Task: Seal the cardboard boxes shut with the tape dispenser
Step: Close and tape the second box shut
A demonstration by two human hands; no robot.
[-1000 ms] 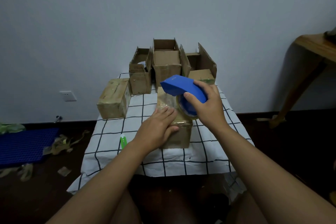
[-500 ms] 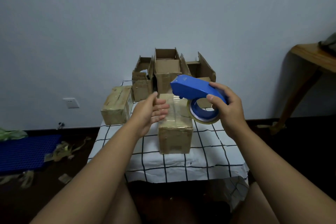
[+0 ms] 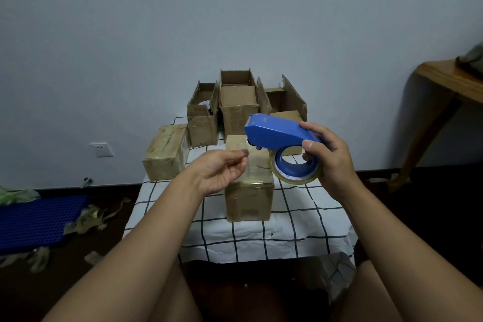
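**Finding the tape end before the next strip**

I am gripping the blue tape dispenser [image 3: 281,133] in my right hand [image 3: 330,162], fingers wrapped round its handle and the tape roll [image 3: 295,168], with the cutter nose pointing away to my left. My left hand [image 3: 222,172] is hanging palm up just beside that nose, fingers loosely curled, thumb and forefinger drawn close together. I cannot tell whether they are pinching a clear tape end or holding nothing; nothing shows between them.

Directly under and beyond my hands, the taped box [image 3: 248,191] is sitting on the checked tablecloth [image 3: 287,230], its top glossy with tape and its flaps down. To my judgement I am between strips: either freeing the tape's loose end or getting ready to move to another box.

Off past my left hand, a second wrapped box [image 3: 166,151] is lying closed. Farther out, beyond the dispenser, three open boxes [image 3: 236,102] are standing with flaps up, so most of the sealing is not yet done.

The next move is calling for my left fingers to catch the tape end at the cutter and draw it out while my right hand keeps the dispenser steady, then for a flap-up box to be brought near and closed.
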